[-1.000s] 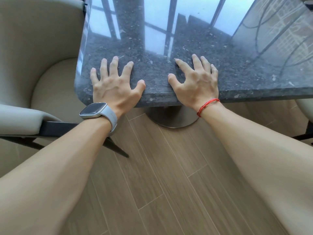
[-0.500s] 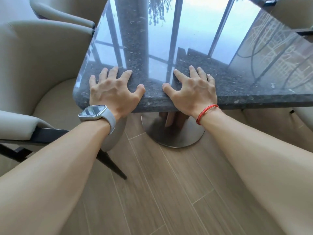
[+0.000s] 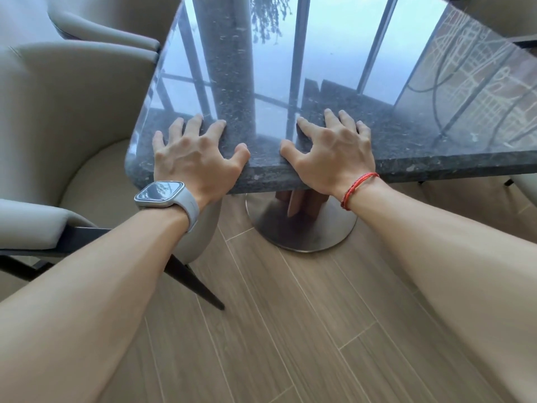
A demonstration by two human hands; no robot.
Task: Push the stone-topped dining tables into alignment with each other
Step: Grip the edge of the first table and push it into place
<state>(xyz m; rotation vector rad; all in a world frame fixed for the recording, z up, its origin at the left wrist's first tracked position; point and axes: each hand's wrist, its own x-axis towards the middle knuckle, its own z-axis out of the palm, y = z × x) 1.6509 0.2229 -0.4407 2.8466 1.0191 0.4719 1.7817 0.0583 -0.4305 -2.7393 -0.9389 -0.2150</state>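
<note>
A dark, polished stone-topped table [image 3: 406, 141] fills the upper half of the head view, its near edge facing me and its rounded corner at the left. My left hand [image 3: 194, 158], with a watch on the wrist, lies on the top near that corner, fingers spread and the heel of the palm against the edge. My right hand [image 3: 331, 152], with a red cord on the wrist, presses the same edge a little to the right, fingers splayed on the stone. Only this one table is in view.
A round metal base [image 3: 305, 228] carries the table on the wood-plank floor [image 3: 290, 330]. A beige armchair [image 3: 72, 112] sits tight against the table's left corner, another chair [image 3: 101, 21] behind it. Part of a chair [image 3: 523, 184] shows under the right edge.
Both hands keep their places on the near edge. More of the table's top and its metal base have come into view, and the second chair at the upper left now shows.
</note>
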